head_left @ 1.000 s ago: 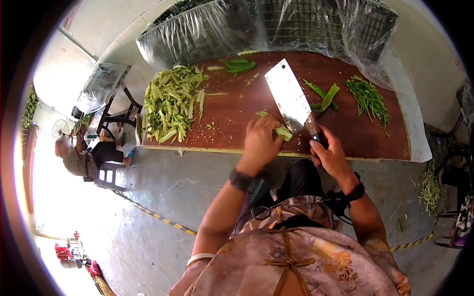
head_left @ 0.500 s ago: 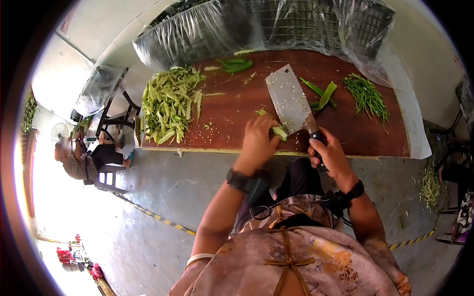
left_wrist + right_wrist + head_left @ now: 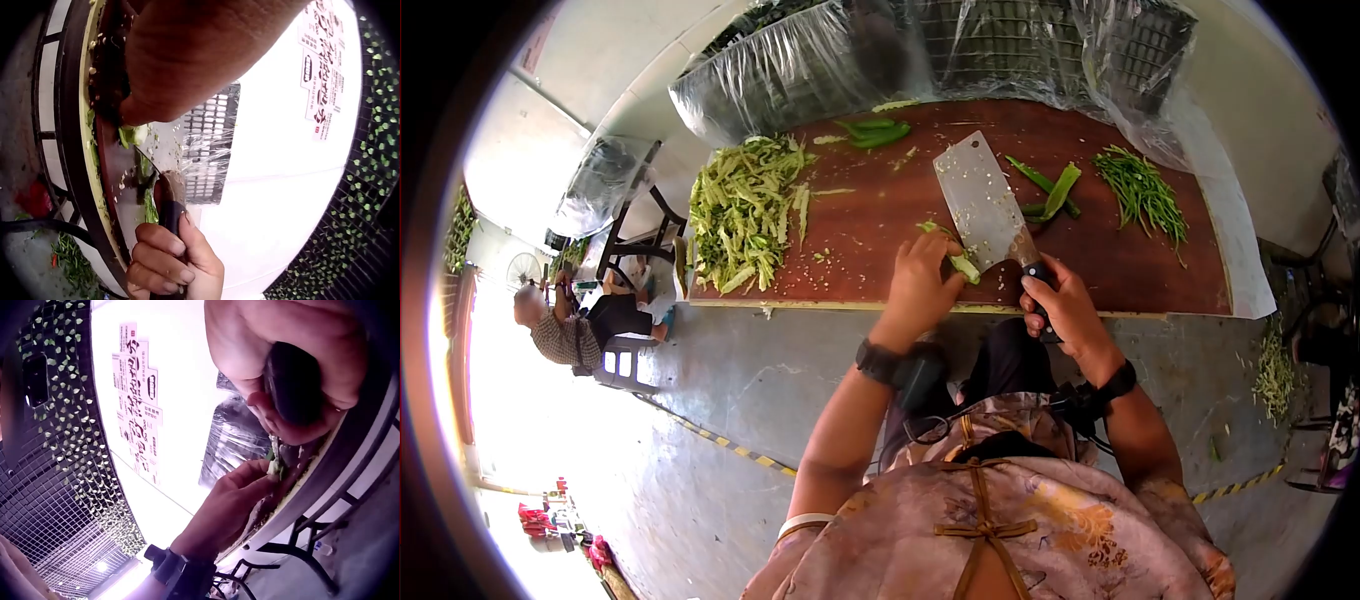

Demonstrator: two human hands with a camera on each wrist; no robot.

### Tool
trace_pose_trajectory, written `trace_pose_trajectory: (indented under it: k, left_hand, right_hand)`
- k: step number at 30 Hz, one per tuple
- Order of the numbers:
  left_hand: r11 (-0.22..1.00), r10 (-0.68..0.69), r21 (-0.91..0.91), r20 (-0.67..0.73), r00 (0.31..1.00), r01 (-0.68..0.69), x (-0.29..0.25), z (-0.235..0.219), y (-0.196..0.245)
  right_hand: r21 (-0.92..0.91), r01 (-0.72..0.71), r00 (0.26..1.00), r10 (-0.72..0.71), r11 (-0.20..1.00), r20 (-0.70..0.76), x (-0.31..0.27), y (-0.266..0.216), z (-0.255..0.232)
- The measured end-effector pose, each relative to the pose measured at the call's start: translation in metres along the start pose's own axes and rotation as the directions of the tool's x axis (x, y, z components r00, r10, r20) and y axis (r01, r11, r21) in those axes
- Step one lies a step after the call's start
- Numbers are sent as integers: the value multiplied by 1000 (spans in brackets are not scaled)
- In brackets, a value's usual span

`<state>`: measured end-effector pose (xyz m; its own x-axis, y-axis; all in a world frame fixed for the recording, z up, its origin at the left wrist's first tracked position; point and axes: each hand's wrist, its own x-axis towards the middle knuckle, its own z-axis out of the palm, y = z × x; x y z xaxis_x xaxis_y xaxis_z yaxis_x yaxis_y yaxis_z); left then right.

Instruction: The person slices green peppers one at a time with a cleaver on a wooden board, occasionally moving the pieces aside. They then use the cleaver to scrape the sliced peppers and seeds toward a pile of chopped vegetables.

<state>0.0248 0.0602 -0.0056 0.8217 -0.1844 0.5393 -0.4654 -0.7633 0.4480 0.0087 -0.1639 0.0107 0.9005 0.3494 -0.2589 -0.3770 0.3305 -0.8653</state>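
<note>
In the head view my right hand [image 3: 1068,305] grips the dark handle of a cleaver [image 3: 980,190], whose wide blade is specked with pale bits and points away over the table. My left hand [image 3: 920,285] holds a piece of green pepper [image 3: 967,268] beside the blade's near left corner. Thumb and fingers pinch this pepper piece [image 3: 274,467] in the right wrist view. From the left wrist, the fingers of the right hand [image 3: 165,259] show wrapped around the handle. Cut pepper lengths [image 3: 1060,192] lie just right of the blade.
A heap of pale green slices [image 3: 745,215] covers the left of the brown table [image 3: 860,230]. Whole green peppers [image 3: 880,133] lie at the back, thin green strips [image 3: 1142,200] at the right. Plastic-covered crates [image 3: 1000,50] line the far edge. A person [image 3: 565,335] sits at far left.
The blade has lost its bright glare and now looks grey, its angle slightly altered. Both hands stay near the same spot and keep their holds.
</note>
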Motion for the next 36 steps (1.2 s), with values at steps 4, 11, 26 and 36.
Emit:
trace_pose_trajectory:
  k: [4, 11, 26, 36]
  left_hand:
    - [987, -132, -69, 146, 980, 144, 0, -5, 3]
    - [997, -65, -42, 59, 996, 67, 1, -2, 0]
    - [986, -164, 47, 115, 980, 160, 0, -6, -11]
    - [988, -154, 39, 62, 986, 152, -4, -3, -13]
  right_hand:
    - [-47, 19, 999, -20, 999, -32, -5, 0, 1]
    - [-22, -15, 999, 14, 1000, -31, -6, -1, 2]
    - [-105, 76, 997, -72, 992, 40, 34, 7, 29]
    - [-21, 15, 999, -14, 1000, 47, 46, 5, 39]
